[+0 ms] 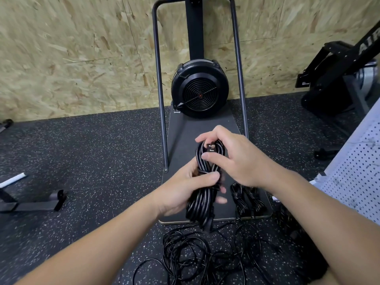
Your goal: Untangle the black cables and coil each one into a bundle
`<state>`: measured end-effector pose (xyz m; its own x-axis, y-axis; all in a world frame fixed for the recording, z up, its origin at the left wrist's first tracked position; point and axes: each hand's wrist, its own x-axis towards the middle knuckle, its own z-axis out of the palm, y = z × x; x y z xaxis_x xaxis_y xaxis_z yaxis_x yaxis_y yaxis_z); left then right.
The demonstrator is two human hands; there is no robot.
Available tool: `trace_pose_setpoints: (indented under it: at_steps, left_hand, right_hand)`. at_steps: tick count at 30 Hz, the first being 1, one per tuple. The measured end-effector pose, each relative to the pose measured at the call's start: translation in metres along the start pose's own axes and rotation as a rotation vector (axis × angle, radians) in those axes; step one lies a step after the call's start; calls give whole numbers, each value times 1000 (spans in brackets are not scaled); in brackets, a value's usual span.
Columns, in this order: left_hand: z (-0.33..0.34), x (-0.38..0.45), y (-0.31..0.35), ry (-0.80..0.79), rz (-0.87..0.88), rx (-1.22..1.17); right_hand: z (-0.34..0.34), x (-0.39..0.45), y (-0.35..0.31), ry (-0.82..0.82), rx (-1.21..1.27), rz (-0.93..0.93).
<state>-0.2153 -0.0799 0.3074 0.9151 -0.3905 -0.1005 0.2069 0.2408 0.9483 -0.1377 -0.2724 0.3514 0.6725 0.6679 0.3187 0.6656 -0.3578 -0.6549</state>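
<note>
Black coil (pixel 202 194) held mid-air over the platform (pixel 181 138): left hand (pixel 185 192) clenched round its waist, right hand (pixel 232 159) pinching the plug (pixel 210 148). Looks floppy, springy; grip the waist or loops splay.

- coiled cable bundle (pixel 203 182): black with pale glossy streaks along the strands, held just in front of the fan housing (pixel 199 88)
- fan housing: black, concentric ring grille, small red mark at centre
- platform (pixel 185 136) under fan housing: matte dark grey, light tan edge
- floor (pixel 92 161) around fan housing: black, white/grey speckle
- wall (pixel 82 48) behind fan housing: tan chipboard flake pattern
- panel (pixel 355 171) right of fan housing: white, black dot grid
- loose cables (pixel 195 249) on floor: plain black
</note>
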Motion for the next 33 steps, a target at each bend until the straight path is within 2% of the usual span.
trace_pose_setpoints:
  at_steps: [2, 5, 10, 12, 17, 21, 24, 27, 30, 33]
  left_hand:
    - [12, 0, -4, 12, 10, 62]
    - [23, 3, -4, 8, 85, 132]
    - [19, 6, -13, 1, 107, 195]
    - [16, 7, -19, 53, 75, 213]
    - [13, 15, -22, 229, 72, 369]
    - [7, 25, -25, 315, 79, 273]
    - [2, 35, -23, 414, 94, 177]
    - [-6, 49, -20, 463, 114, 132]
    - [-15, 66, -25, 453, 107, 106]
    - [-27, 85, -33, 422, 125, 121]
  right_hand:
    - [1, -1, -6, -3, -13, -20]
    - [2, -1, -8, 83, 48, -22]
    - [8, -1, 0, 128, 99, 61]
    - [9, 1, 9, 134, 89, 89]
    - [1, 8, 31, 287, 103, 139]
    - [5, 15, 44, 286, 286, 203]
    - [2, 13, 49, 269, 416, 459]
    - [12, 4, 46, 134, 581, 658]
    - [27, -2, 41, 38, 668, 600]
    - [28, 8, 48, 118, 647, 587]
